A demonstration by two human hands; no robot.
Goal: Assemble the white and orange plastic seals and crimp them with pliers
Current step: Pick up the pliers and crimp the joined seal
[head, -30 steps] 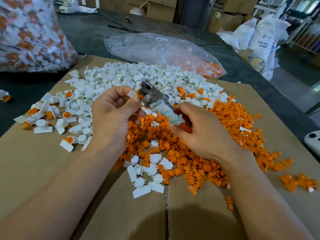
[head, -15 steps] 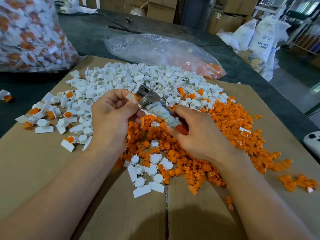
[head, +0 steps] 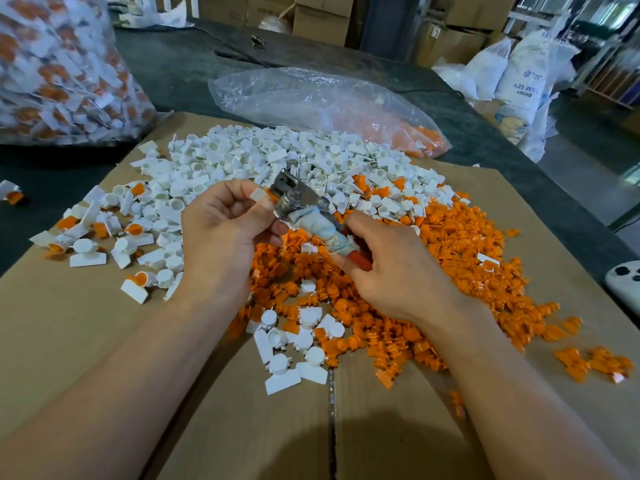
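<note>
The white-and-orange plastic seal, pinched by the left hand, is best held square inside the steel pliers gripped by the right hand.

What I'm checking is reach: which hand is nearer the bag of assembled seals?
Left. The left hand, pinching a seal, sits nearer the camera and right of the bag; the right hand, holding the pliers, is farther right.
</note>
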